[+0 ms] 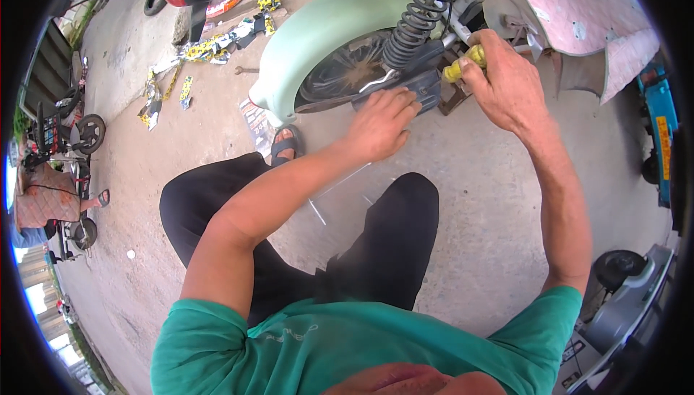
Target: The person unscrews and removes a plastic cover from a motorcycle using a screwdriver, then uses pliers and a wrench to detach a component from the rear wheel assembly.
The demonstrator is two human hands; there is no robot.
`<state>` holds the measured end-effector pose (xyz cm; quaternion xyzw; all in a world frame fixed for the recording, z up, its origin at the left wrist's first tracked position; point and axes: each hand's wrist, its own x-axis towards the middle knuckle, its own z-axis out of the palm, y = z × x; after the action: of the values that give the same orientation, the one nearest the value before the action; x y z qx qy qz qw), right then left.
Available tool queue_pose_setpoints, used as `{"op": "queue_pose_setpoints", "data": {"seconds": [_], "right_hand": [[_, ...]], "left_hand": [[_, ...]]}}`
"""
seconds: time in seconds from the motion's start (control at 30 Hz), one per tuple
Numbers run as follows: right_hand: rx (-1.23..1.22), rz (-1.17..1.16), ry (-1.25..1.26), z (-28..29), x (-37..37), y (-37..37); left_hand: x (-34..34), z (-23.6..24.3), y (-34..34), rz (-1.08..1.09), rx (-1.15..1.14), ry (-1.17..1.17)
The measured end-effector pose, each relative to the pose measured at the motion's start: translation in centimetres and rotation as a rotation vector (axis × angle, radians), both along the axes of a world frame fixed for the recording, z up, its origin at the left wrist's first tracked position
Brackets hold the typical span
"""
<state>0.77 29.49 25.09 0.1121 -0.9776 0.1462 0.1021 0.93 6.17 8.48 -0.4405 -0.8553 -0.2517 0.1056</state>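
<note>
A two-wheeler's rear end fills the top middle, with a pale green mudguard over a dark wheel and a black coil shock absorber. My left hand rests with fingers slightly bent on a dark grey part below the shock's lower end. My right hand grips a yellow tool handle beside the frame, to the right of my left hand; the tool's working end is unclear. My sandaled foot is under the mudguard.
Torn yellow-patterned wrapping and a wrench lie on the concrete. Parked scooters stand left, near a seated person. A pink padded cover hangs upper right. A blue vehicle and a grey scooter are at right.
</note>
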Motion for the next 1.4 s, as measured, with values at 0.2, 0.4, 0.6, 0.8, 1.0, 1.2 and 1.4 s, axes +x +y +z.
{"op": "queue_pose_setpoints", "data": {"seconds": [0.2, 0.4, 0.6, 0.8, 1.0, 1.2, 1.4], "right_hand": [[-0.028, 0.172, 0.065, -0.7, -0.7, -0.5], [0.247, -0.063, -0.247, 1.5, 0.4, -4.1], [-0.004, 0.041, 0.132, -0.4, 0.2, -2.0], [0.201, -0.273, -0.127, 1.5, -0.2, -4.5], [0.107, -0.056, -0.096, 1.4, 0.1, -3.6], [0.266, -0.397, -0.366, 3.3, -1.1, -6.8], [0.171, -0.192, -0.127, 1.7, -1.3, -6.1]], "left_hand": [[-0.1, 0.3, -0.4, -0.032, -0.020, -0.020], [-0.8, -0.1, -1.5, -0.103, -0.053, -0.014], [-1.0, -0.5, -1.4, -0.136, -0.030, -0.041], [-1.4, -0.7, -2.2, -0.157, 0.004, -0.085], [-1.8, -0.9, -2.9, -0.218, 0.024, -0.097], [-2.3, -1.3, -3.7, -0.265, 0.078, -0.104], [-2.3, -1.7, -4.8, -0.322, 0.163, -0.125]]}}
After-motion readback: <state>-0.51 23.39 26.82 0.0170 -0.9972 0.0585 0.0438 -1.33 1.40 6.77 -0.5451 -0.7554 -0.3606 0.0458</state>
